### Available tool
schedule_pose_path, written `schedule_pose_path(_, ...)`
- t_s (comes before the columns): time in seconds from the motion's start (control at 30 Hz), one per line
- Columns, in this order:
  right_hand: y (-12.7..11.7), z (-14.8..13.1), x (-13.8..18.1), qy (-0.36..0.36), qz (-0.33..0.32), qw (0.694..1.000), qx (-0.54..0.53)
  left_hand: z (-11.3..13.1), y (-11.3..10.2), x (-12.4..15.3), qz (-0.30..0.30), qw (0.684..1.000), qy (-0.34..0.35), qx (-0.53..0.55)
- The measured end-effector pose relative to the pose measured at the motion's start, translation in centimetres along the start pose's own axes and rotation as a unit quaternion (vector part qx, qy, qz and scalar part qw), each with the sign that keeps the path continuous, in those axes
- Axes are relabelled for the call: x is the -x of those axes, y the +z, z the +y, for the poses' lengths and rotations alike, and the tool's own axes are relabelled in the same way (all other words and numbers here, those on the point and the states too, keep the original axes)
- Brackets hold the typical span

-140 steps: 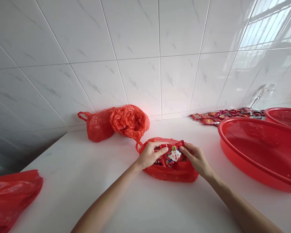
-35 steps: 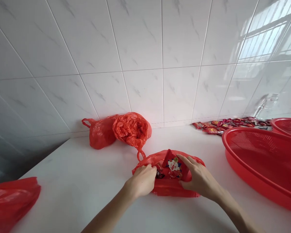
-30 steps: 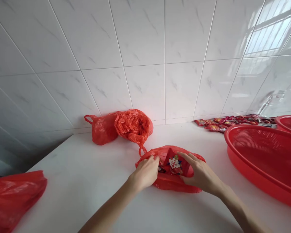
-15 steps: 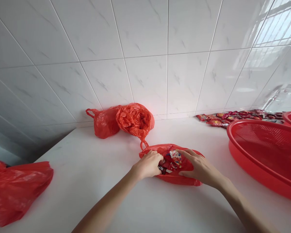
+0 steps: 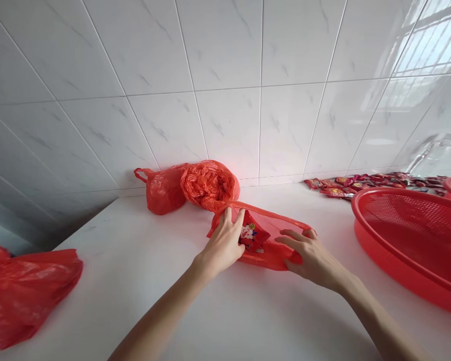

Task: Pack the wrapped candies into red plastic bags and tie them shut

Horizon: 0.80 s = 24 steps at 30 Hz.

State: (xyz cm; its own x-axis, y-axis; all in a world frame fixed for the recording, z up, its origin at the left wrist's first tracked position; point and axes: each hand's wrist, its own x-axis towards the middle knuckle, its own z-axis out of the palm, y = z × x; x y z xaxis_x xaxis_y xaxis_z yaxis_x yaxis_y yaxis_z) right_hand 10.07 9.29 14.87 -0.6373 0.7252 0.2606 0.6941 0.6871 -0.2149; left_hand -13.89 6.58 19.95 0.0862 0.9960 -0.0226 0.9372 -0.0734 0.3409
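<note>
A red plastic bag (image 5: 274, 260) lies in front of me with its mouth spread wide. Inside it, toward the left end, a red snack packet (image 5: 253, 233) with white and blue print stands tilted. My left hand (image 5: 223, 240) is at the bag's left end beside the packet, fingers apart, two of them reaching to the far rim. At the right end my right hand (image 5: 308, 250) has its fingers spread inside the mouth, with the thumb near the front rim. Part of the packet is hidden behind my left hand.
Two bunched red plastic bags (image 5: 210, 183) sit against the tiled wall. Another red bag (image 5: 33, 291) is at the left edge of the white counter (image 5: 146, 291). On the right stands a red mesh basket (image 5: 409, 250), with several small packets (image 5: 334, 190) scattered behind it.
The bag's left end has shifted away from me and its mouth is stretched wider. The contents have slid left, and my left hand has moved up and left, its fingers now extended.
</note>
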Motion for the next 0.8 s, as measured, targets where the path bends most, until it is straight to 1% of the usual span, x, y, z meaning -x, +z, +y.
schedule_pose_path(0.2,-0.5,0.3,-0.4,0.004,0.074,0.994,0.075,0.5,-1.0,0.6,0.029,0.999,0.002,-0.019)
schedule_pose_path(0.37,-1.7,0.1,-0.3,0.024,0.11,0.989,0.091,0.5,-1.7,1.4,0.057,0.998,0.023,-0.004)
schedule_pose_path(0.43,-2.3,-0.1,-0.3,0.033,0.12,0.988,0.093,0.5,-2.0,1.9,0.059,0.998,0.029,-0.006)
schedule_pose_path(0.5,-2.7,-0.4,-0.2,0.037,0.128,0.986,0.095,0.7,-2.4,2.5,0.048,0.998,0.029,-0.011)
schedule_pose_path(0.57,-2.9,-0.6,-0.1,0.035,0.128,0.986,0.103,0.9,-2.7,3.0,0.019,0.999,0.022,-0.014)
schedule_pose_path(0.67,-3.0,-0.7,0.1,0.021,0.109,0.986,0.123,1.2,-2.9,3.5,-0.027,0.999,0.01,-0.024)
schedule_pose_path(0.8,-3.4,-1.0,0.6,-0.018,0.084,0.984,0.157,1.3,-2.7,3.5,-0.051,0.998,0.019,-0.04)
